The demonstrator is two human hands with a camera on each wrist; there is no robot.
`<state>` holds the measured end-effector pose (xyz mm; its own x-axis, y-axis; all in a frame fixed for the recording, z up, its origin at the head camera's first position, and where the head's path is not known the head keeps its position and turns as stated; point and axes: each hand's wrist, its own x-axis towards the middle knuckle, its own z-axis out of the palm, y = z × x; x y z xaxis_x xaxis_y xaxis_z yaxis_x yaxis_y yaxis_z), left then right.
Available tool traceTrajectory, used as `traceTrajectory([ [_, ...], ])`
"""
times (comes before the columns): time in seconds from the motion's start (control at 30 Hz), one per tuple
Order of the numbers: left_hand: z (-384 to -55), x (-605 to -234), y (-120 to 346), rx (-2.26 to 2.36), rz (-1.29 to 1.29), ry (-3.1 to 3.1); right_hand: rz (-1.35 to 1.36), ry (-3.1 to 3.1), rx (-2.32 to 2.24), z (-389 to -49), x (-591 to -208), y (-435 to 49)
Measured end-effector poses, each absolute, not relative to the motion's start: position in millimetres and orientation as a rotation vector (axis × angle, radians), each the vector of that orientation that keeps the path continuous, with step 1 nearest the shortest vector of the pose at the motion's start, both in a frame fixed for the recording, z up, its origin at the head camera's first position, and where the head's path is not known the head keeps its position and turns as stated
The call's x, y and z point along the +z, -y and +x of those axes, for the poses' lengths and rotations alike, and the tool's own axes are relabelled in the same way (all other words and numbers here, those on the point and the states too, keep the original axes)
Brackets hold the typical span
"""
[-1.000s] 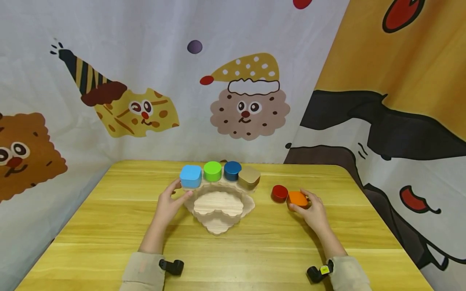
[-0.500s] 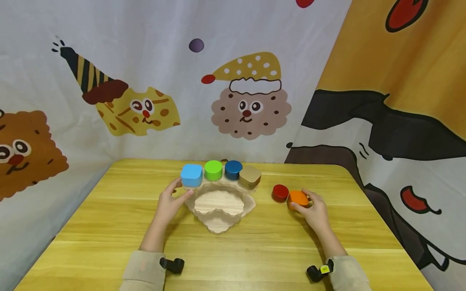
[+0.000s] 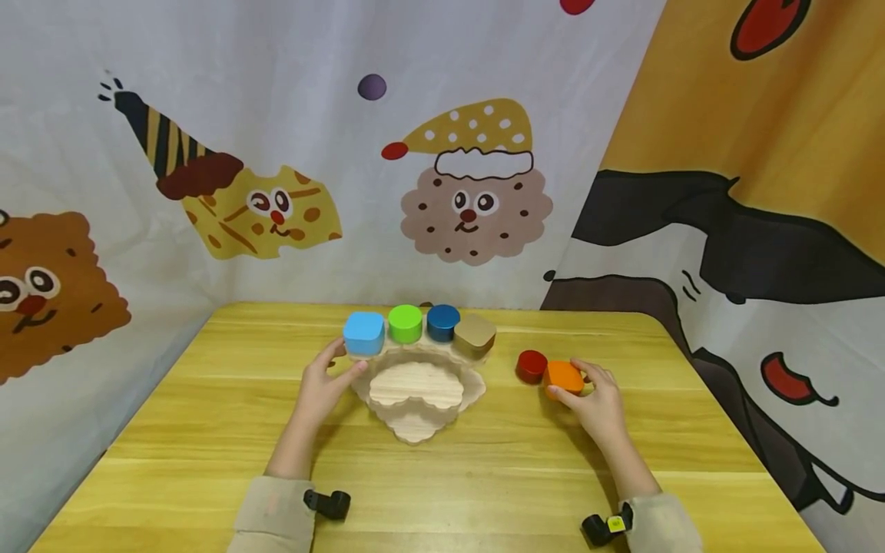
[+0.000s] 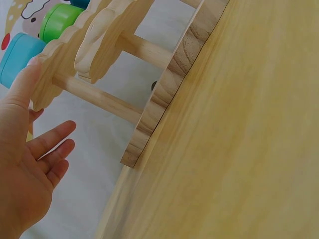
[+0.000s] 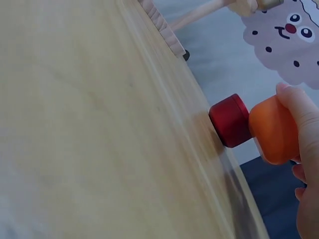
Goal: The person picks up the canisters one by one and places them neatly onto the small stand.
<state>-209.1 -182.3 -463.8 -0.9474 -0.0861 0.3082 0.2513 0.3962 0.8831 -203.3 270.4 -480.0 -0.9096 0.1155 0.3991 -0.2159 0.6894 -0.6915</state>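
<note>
My left hand (image 3: 321, 392) pinches the left end of the upper tier of a tiered wooden stand (image 4: 89, 37) between thumb and index finger. Its other fingers hang loosely beside the posts in the left wrist view. On that tier stand a light blue block (image 3: 363, 332), a green cylinder (image 3: 405, 323), a dark blue cylinder (image 3: 442, 322) and a tan block (image 3: 475, 335). My right hand (image 3: 600, 399) grips an orange rounded block (image 5: 274, 130), thumb on one side. Right beside it a red cylinder (image 5: 230, 121) stands on the table; the orange block appears raised from the tabletop.
The wooden table (image 3: 442, 491) carries everything, with the stand left of centre. Behind its far edge hangs a curtain (image 3: 290, 284) printed with cartoon biscuits. A small black camera (image 3: 328, 504) sits at the left cuff and another camera (image 3: 604, 528) at the right.
My right hand has shifted the orange block slightly left and up, so it sits closer against the red cylinder in the head view. The left hand and the stand hold still.
</note>
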Motion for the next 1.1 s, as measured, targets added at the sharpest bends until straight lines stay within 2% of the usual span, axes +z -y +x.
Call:
traceTrajectory([
  [1.1, -209, -464, 183, -1.572, -0.162, 2.346, 0.293, 2.312, 1.131, -170, -414, -204],
])
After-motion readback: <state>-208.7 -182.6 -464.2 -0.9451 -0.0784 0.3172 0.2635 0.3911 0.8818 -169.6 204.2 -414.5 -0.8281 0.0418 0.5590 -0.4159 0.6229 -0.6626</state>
